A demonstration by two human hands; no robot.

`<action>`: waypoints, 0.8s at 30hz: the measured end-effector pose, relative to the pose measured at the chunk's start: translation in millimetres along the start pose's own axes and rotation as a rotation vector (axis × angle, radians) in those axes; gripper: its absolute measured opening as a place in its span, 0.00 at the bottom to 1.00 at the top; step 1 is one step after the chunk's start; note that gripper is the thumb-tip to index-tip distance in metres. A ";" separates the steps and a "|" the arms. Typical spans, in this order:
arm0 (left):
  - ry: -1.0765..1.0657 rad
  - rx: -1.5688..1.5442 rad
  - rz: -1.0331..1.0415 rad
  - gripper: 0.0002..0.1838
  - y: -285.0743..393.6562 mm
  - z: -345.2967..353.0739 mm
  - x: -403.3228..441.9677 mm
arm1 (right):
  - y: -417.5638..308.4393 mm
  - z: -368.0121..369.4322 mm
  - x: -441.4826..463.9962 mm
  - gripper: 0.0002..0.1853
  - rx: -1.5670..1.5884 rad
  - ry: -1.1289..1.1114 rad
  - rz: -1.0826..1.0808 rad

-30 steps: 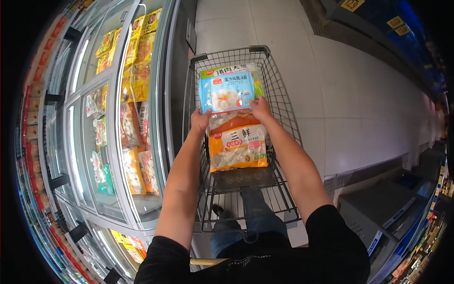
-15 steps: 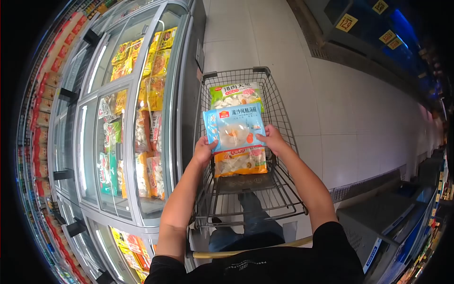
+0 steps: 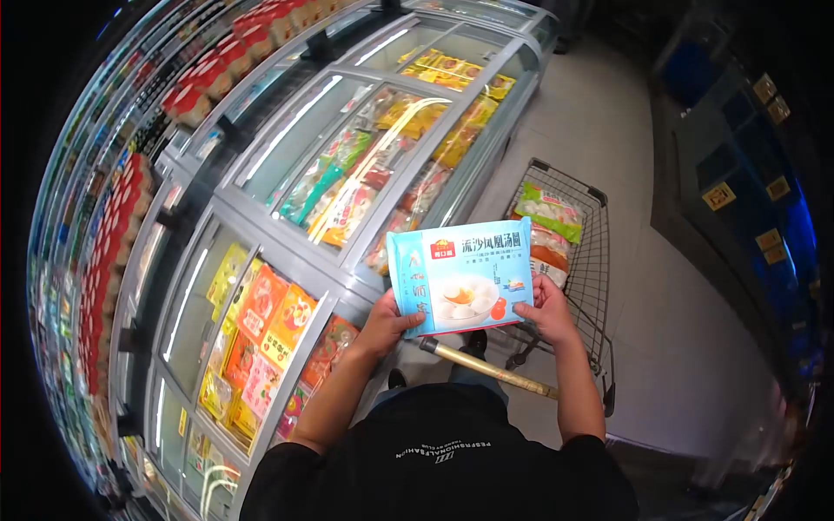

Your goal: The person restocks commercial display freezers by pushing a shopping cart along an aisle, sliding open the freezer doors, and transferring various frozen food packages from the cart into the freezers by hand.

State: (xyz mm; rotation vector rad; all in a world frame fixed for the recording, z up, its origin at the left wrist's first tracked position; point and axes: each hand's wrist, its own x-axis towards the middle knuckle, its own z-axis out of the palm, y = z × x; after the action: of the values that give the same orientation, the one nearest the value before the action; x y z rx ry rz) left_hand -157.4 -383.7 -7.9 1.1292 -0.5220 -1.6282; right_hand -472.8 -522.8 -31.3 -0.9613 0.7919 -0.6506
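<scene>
The blue bag (image 3: 460, 276) is now up in front of the body, held in the air by two hands; half a second ago it was over the middle of the cart (image 3: 599, 247). The view also has turned toward the freezer (image 3: 339, 271), so the cart stands more to the right — with the green bag (image 3: 552, 211) inside it. I judge from this that the hands alone bear the blue bag, apart from the cart.

The left hand (image 3: 388, 326) pinches the lower left corner, and the right hand (image 3: 549, 311) the lower right one. Both thumbs lie on the front; the other fingers are mostly hidden.

The printed front faces up to the person, its writing upright for the reader. The long axis goes from left to right — almost level, the right end slightly higher in the view.
</scene>
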 end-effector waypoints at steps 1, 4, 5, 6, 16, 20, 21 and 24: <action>0.013 -0.065 0.048 0.32 9.2 -5.4 -32.1 | -4.9 31.7 -5.2 0.20 0.031 -0.036 -0.010; 0.111 -0.103 0.186 0.32 13.5 -45.9 -117.1 | -1.9 113.2 -8.0 0.31 -0.001 -0.212 0.008; 0.171 -0.092 0.200 0.32 10.9 -62.5 -142.7 | 0.9 140.5 -6.6 0.33 -0.019 -0.269 0.003; 0.234 -0.088 0.205 0.32 5.2 -77.1 -173.5 | 6.1 168.5 -8.8 0.35 -0.037 -0.324 0.005; 0.707 -0.238 0.326 0.29 -47.2 -151.3 -382.2 | 82.6 376.9 -19.5 0.29 -0.252 -0.759 0.289; 0.844 -0.286 0.307 0.28 -63.7 -163.8 -417.3 | 108.3 418.7 -19.9 0.29 -0.349 -0.855 0.328; 0.860 -0.291 0.326 0.27 -66.0 -166.3 -421.8 | 106.0 430.5 -21.3 0.29 -0.364 -0.862 0.333; 0.891 -0.299 0.362 0.26 -70.0 -173.1 -421.7 | 113.8 445.0 -13.0 0.30 -0.432 -0.875 0.317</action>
State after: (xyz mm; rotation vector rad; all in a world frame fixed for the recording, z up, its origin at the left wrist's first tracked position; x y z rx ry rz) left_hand -35.6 59.3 31.5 1.2980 0.1027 -0.7355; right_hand -99.6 -260.5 23.9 -1.3291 0.2747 0.2500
